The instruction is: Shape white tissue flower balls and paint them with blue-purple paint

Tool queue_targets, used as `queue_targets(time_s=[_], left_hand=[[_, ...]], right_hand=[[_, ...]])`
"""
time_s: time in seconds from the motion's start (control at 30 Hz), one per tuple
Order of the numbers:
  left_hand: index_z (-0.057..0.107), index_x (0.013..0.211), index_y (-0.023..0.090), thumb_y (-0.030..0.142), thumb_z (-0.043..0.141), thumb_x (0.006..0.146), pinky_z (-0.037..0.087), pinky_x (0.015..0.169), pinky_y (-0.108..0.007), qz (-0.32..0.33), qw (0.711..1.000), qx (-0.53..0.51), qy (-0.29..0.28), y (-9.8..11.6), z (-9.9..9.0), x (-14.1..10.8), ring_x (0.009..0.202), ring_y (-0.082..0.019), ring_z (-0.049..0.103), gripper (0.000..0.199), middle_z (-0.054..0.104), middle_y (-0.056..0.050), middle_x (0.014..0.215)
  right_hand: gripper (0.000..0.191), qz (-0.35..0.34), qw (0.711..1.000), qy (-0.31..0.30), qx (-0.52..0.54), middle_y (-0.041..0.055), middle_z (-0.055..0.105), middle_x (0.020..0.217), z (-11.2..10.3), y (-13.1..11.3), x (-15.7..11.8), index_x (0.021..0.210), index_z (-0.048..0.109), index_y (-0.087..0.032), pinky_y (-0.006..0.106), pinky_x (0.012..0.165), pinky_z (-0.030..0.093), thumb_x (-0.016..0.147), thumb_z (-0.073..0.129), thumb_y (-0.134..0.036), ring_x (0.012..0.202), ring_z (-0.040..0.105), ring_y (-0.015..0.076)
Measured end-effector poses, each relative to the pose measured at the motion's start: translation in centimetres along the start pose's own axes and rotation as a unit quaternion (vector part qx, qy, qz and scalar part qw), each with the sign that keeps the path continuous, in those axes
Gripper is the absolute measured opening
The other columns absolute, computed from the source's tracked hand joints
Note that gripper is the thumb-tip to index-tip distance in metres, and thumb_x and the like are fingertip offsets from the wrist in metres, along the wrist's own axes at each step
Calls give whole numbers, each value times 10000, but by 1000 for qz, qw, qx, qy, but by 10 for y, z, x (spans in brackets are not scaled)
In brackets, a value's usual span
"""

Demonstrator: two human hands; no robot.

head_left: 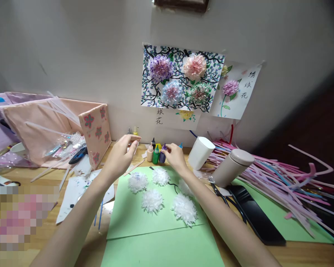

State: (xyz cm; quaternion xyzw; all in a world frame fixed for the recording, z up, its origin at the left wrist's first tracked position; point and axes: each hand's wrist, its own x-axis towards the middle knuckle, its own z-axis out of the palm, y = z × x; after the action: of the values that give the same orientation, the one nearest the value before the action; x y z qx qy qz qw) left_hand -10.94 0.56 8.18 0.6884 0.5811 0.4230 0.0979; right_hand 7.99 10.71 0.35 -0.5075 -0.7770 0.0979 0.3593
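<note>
Here, my right fingers pinch the purple bottle near its top, just beyond the white flowers on green paper. My left fingers curve above the table, thumb apart.

Flowers on sheet, btls bhd, box L

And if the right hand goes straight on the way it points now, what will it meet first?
Most likely the purple bottle, at the fingertips of the right hand; whether they touch is unclear from this view.
</note>
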Motion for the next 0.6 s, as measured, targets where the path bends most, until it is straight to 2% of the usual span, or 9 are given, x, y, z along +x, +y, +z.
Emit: queue_targets(time_s=[0.17,0.37,0.53,0.6], left_hand=[[566,992,193,318,339,877,414,721,-285,7,1000,24,2,2,-5,-2,885,-169,545,282,603,-37,1023],[572,979,199,319,350,872,417,732,-289,7,999,38,-10,1,-6,-1,888,-171,544,274,603,-34,1021],[568,970,192,326,355,864,422,771,-309,10,998,47,-40,-1,-2,1,892,-178,549,274,602,-43,1014],[573,950,197,332,355,863,420,771,-313,12,997,56,-55,-2,1,1,886,-181,550,271,601,-43,1008]], right_hand=[[160,22,999,6,-36,83,601,806,16,2,1,844,643,-148,283,698,392,798,518,-236,754,549,193],[150,41,998,-7,-51,122,621,809,20,4,3,829,645,-119,311,711,399,794,531,-210,786,570,233],[249,41,998,-10,-35,114,660,909,-2,4,-8,1015,619,-139,300,772,411,785,523,-144,854,596,220],[226,38,999,-11,-24,94,668,949,-18,7,-18,979,639,-169,284,769,417,799,503,-157,868,605,208]])
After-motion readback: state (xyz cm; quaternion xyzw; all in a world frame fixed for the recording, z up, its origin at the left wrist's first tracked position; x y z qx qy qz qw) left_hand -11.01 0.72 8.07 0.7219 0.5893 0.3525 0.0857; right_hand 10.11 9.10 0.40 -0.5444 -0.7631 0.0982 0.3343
